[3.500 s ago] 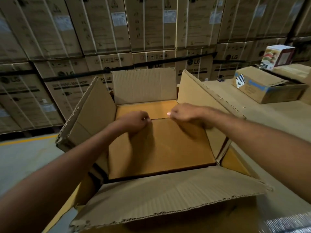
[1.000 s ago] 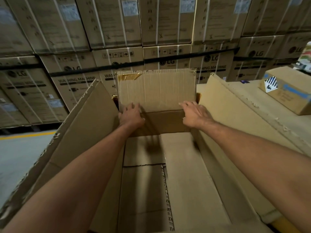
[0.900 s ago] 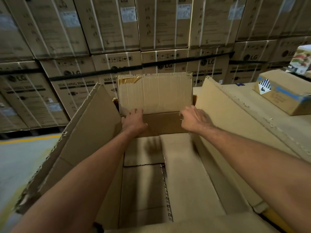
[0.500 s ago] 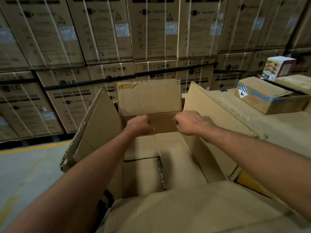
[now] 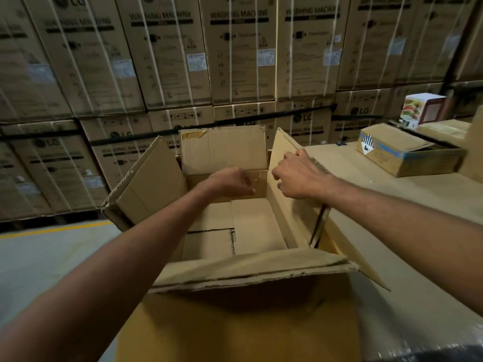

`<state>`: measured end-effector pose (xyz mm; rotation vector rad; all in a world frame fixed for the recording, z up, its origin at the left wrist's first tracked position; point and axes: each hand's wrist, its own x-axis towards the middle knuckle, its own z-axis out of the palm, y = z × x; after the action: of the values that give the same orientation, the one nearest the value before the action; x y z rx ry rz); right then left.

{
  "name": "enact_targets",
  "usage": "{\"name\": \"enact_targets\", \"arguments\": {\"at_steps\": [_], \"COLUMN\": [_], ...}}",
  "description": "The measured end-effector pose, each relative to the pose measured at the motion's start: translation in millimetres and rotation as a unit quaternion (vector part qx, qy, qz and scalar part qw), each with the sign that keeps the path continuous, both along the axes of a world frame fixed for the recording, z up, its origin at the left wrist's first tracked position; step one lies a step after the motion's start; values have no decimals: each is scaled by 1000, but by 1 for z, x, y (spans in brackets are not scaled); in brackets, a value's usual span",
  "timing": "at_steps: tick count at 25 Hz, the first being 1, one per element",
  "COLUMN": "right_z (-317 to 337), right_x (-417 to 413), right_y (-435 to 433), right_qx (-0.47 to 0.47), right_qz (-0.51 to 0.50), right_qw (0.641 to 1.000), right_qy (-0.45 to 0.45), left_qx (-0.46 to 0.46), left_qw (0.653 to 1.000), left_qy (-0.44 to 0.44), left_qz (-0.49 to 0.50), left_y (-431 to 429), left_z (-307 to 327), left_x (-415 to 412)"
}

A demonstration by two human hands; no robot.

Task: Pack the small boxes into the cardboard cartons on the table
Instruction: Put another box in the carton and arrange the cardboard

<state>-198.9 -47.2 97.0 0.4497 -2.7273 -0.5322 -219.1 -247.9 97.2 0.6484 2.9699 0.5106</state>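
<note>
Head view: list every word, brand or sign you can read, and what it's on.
"WASHING MACHINE": upper stacked boxes.
"LG": lower stacked boxes.
Striped diamond sign, no words legible: flat carton at right.
White stickers on the stacked boxes: too blurred.
Colourful small box: print too blurred.
Open carton: no text.
</note>
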Motion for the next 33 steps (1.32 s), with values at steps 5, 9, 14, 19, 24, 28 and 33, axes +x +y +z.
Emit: {"name": "enact_targets", "arguments": {"at_steps": [5, 9, 14, 19, 24, 28, 33], "right_z": [-7, -12, -8, -22, -39, -57, -81], "right_x": [43, 69, 98, 137, 176, 202, 221], "right_y": [31, 46, 54, 72, 99, 144, 223], "right_qx": [69, 40, -83, -222, -325, -352, -390], "right_qz": [3, 38, 59, 52, 45, 37, 16], "right_qw": [997, 998, 989, 957, 916, 905, 896], "right_qy": [-14, 14, 103, 182, 232, 235, 212], "left_qx": [19, 40, 116, 185, 183, 178, 211], "left_qw": [997, 993, 990, 974, 962, 952, 940], "left_qy": [-61, -103, -22, 96, 195, 247, 269], "left_qz": [31, 39, 74, 86, 51, 29, 2], "left_y": [46, 68, 81, 85, 109, 147, 227], "left_z": [-19, -35, -18, -25, -36, -28, -46], "left_x": [47, 78, 107, 139, 181, 213, 245]}}
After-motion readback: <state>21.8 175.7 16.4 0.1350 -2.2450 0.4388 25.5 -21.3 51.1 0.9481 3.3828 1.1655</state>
